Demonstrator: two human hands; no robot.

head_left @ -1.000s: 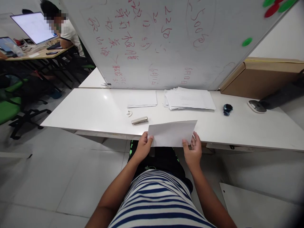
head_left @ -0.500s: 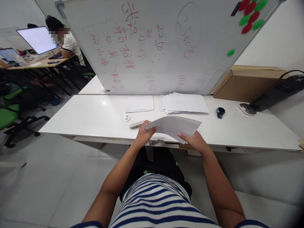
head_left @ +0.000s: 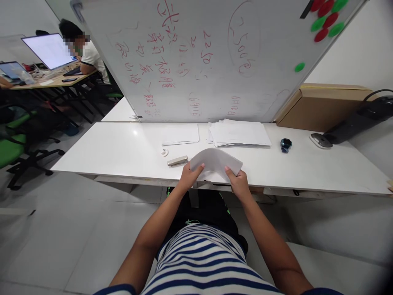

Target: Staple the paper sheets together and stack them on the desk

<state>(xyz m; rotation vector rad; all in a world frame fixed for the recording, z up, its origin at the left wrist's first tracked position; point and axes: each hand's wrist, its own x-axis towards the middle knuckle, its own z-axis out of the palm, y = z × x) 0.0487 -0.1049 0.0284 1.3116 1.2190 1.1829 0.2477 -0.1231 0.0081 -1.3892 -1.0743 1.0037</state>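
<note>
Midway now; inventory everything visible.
Bowed paper: count unclear, white, held
Stapler: one, beige, left of paper
Curled object: one, white, behind stapler
Paper piles: two, white, desk rear
Wristwatch: one, blue, desk right
Mouse: one, dark, desk right
Cardboard box: one, brown, right
Cylinder: one, black, right
Desk: one, white, centre
Whiteboard: one, white, rear
Round magnets: eight, red, green, whiteboard
Screens: two, lit, left
Chairs: count unclear, green, left
People: at least one, white top, left
Left hand, right hand: two, bare, on paper
</note>
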